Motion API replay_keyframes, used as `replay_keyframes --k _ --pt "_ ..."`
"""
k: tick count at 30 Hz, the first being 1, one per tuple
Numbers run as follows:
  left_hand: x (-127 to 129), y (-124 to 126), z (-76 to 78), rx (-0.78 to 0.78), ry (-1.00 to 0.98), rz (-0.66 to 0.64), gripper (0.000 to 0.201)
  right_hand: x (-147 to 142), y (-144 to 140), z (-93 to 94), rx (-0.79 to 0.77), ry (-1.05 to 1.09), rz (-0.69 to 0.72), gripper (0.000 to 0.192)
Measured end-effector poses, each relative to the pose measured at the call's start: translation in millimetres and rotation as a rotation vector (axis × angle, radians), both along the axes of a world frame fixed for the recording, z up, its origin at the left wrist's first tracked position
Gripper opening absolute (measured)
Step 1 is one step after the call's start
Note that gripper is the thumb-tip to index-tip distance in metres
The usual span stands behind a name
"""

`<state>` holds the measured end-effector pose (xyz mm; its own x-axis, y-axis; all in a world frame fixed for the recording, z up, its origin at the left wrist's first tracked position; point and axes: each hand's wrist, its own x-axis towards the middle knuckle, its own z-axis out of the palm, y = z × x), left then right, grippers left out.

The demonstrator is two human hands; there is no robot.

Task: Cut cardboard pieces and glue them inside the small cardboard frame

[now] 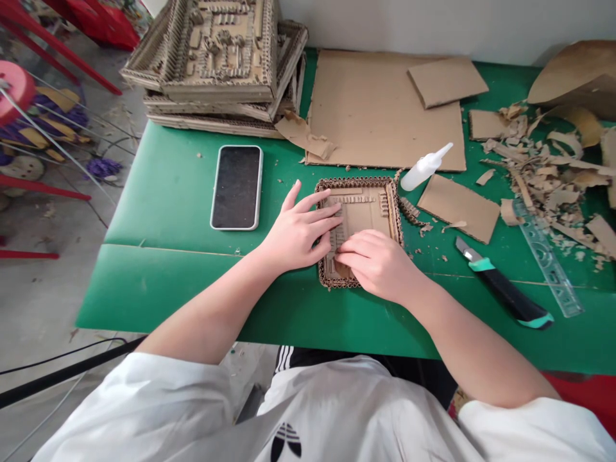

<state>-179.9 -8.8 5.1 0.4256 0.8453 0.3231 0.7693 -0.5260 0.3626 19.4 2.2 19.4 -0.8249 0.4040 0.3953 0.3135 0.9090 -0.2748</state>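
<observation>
A small rectangular cardboard tray (pixel 395 221) with a corrugated rim lies on the green table, with ridged cardboard strips glued or laid inside it. My left hand (pixel 301 232) rests over its left side, fingers spread flat across the rim and onto a corrugated strip. Bent inward over the lower part of the tray is my right hand (pixel 378 262), its fingertips pinched together close to the left hand's fingers. Whatever lies between those fingertips is hidden. Beside the tray's right rim is a loose corrugated strip (pixel 409 208).
A white glue bottle (pixel 426 168), cardboard pieces (pixel 459 206), a utility knife (pixel 505 285), a clear ruler (pixel 548 260) and paper scraps (pixel 548 173) lie to the right. A phone (pixel 237 187) is left. Behind are a large cardboard sheet (pixel 375 109) and stacked cardboard frames (pixel 216 96).
</observation>
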Motion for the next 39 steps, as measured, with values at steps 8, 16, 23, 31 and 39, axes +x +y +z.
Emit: replay_keyframes --k 8,16,23,31,39 --pt "0 0 -0.2 0.021 0.006 -0.016 0.038 2 4 -7.5 0.046 -0.064 -0.108 0.03" --pt "0 -1 -1.0 0.02 0.001 -0.015 0.038 3 3 -7.9 0.021 -0.113 -0.097 0.032" --pt "-1 -1 -1.2 0.005 0.008 -0.026 0.04 3 2 -8.2 0.002 -0.142 -0.093 0.037" --pt "-1 -1 -0.5 0.008 0.016 -0.028 0.042 3 2 -10.1 0.004 -0.155 -0.088 0.036" --pt "-1 0 -0.9 0.013 0.031 -0.02 0.044 3 2 -10.0 -0.027 -0.177 -0.078 0.036"
